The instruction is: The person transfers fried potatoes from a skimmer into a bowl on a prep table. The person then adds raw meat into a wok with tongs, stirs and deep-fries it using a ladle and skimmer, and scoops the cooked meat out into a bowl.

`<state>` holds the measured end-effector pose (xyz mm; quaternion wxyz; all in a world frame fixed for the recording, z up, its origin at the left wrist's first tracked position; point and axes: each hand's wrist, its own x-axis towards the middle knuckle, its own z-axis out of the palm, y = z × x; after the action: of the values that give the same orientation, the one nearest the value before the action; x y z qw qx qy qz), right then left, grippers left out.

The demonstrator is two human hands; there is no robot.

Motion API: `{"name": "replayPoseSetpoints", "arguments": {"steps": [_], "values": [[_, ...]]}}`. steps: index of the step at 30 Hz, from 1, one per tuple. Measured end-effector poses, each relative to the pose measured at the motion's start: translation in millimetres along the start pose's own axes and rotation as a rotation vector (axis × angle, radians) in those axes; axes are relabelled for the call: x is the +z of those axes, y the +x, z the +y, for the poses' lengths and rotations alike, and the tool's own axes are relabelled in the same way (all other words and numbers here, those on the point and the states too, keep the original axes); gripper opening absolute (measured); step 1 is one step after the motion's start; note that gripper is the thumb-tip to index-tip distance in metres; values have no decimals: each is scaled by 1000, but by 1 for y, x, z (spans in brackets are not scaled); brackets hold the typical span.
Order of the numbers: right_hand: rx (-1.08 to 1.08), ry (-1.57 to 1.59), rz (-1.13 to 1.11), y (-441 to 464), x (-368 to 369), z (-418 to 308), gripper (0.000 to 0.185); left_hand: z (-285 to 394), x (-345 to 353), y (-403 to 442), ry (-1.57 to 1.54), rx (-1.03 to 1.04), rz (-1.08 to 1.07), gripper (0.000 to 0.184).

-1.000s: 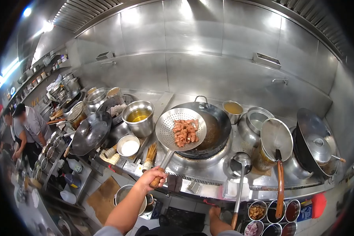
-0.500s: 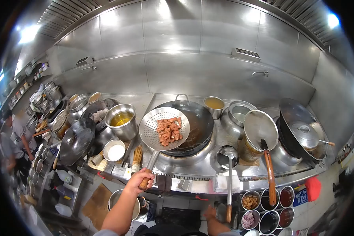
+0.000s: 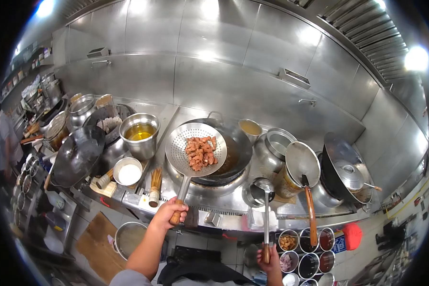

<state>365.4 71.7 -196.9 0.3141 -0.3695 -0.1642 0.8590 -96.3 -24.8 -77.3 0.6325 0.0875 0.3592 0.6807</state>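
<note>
My left hand [image 3: 168, 214] is wrapped round the wooden handle of a perforated metal strainer [image 3: 175, 145]. Reddish-brown pieces of food [image 3: 201, 152] lie in the strainer, which is over the left part of a dark wok [image 3: 238, 151] on the stove. Low on the right, my right hand [image 3: 268, 257] has its fingers round the wooden end of a long ladle [image 3: 263, 189]. The ladle's bowl rests on the steel counter, right of the wok.
Left of the wok are a pot of yellow oil [image 3: 140, 132], a bowl of white stuff [image 3: 128, 172] and a bamboo brush [image 3: 155, 187]. A fine strainer [image 3: 302, 162] lies on a container at right. Seasoning tins [image 3: 309, 265] stand below. Part of a person [image 3: 8, 140] shows far left.
My right hand has come up to the ladle handle and closed on it. The head view has turned right and tilted. My left hand still holds the strainer over the wok.
</note>
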Motion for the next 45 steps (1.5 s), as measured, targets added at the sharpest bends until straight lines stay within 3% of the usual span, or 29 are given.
{"name": "replayPoseSetpoints", "arguments": {"steps": [2,4,7,10,15,18,19,20,22,24,26,28,33,35,36,39,40,42,45], "values": [[-105,-479,188,-5,47,-38,26,1,1,2,3,22,11,58],[-100,-284,142,-26,105,-63,28,0,6,4,-16,32,25,65],[-232,-264,-11,-46,124,-50,33,8,16,8,17,40,36,48],[-296,-494,56,-52,155,-34,32,9,21,14,4,42,-7,40],[-118,-579,-103,-42,193,-41,38,24,52,16,-68,40,-8,35],[-132,-457,-217,-41,204,-27,37,27,64,22,12,80,-2,34],[-152,-408,-289,-44,205,-20,41,33,65,23,-15,36,-15,22],[-146,-397,-297,-41,201,-16,41,36,67,24,-5,38,-5,22],[-345,-303,-407,-36,194,-11,44,40,74,27,38,37,-51,13],[-517,-565,-231,-38,206,-32,51,45,89,23,74,76,-6,9],[-614,-815,98,-26,203,-57,48,54,99,26,138,89,-96,9],[-713,-782,3,-24,203,-74,44,65,121,22,161,58,-51,6],[-541,-578,-12,-12,238,-70,30,75,161,25,95,-28,-52,6],[-271,-318,-118,-2,248,-73,28,71,171,19,84,-10,-54,6],[-261,-321,-134,1,254,-75,28,68,175,16,64,3,-61,6],[141,-63,-362,2,275,-79,16,59,174,-1,20,57,-64,6],[171,-78,-379,3,280,-78,16,55,170,-10,10,83,-39,6],[449,153,-663,5,290,-69,18,47,155,-36,-22,160,-70,10],[563,101,-785,-14,302,-40,23,28,126,-99,-20,324,47,27]]}}
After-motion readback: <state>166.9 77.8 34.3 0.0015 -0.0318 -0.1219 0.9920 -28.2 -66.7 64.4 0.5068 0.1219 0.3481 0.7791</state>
